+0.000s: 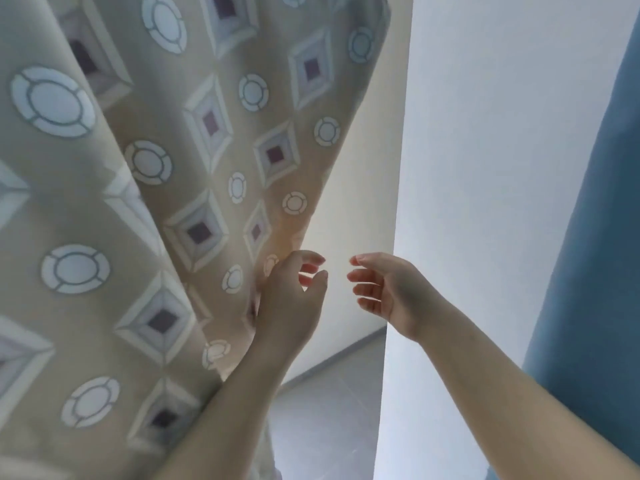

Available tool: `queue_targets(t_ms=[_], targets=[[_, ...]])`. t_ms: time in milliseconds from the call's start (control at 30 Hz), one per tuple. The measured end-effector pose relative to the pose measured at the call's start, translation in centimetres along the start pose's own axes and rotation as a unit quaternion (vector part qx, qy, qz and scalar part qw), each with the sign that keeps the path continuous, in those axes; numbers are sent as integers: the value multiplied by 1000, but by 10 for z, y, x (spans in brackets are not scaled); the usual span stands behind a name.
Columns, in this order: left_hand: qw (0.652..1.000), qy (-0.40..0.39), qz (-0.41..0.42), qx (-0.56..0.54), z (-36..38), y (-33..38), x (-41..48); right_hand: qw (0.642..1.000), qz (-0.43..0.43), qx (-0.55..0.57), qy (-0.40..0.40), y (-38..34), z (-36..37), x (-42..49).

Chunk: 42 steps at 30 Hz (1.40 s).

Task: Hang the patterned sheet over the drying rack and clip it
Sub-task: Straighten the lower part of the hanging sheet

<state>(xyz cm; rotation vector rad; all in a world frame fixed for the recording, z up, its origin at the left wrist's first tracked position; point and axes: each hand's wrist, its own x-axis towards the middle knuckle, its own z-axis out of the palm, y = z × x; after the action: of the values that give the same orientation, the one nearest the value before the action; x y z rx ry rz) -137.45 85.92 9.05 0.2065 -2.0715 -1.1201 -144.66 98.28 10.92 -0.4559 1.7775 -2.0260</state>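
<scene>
— Where's our patterned sheet (138, 202)?
— Hanging in folds at left, beside the white wall (485, 168) and blue curtain (595, 237).
— And our grips?
— Left grip (291, 299) loosely curled at the sheet's edge, right grip (391, 289) slack-fingered; both hold nothing.

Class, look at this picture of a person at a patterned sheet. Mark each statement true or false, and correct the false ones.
1. The patterned sheet bears circles and diamonds. True.
2. The right hand holds a clip. False: its fingers are relaxed and hold nothing.
3. A blue curtain hangs at the right edge of the view. True.
4. The left hand clasps the right hand. False: a gap separates the two.
5. Clips show along the sheet's edge. False: no clip is in view.
</scene>
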Motion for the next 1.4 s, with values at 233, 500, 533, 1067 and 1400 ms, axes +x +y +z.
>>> queue_targets(t_ms=[233,500,533,1067,1400], targets=[[990,-56,-116,-50,11,-55,-30,993,88,10,75,71,4,-2],[971,-93,-218,-44,24,-105,-47,974,174,16,144,130,5,3],[969,-92,-226,-43,26,-108,-46,973,177,18,146,132,4,5],[965,-28,-263,6,121,-139,44,984,143,-79,74,129,-72,131],[926,4,-251,283,102,-223,124,917,-8,-394,-55,144,-24,267]])
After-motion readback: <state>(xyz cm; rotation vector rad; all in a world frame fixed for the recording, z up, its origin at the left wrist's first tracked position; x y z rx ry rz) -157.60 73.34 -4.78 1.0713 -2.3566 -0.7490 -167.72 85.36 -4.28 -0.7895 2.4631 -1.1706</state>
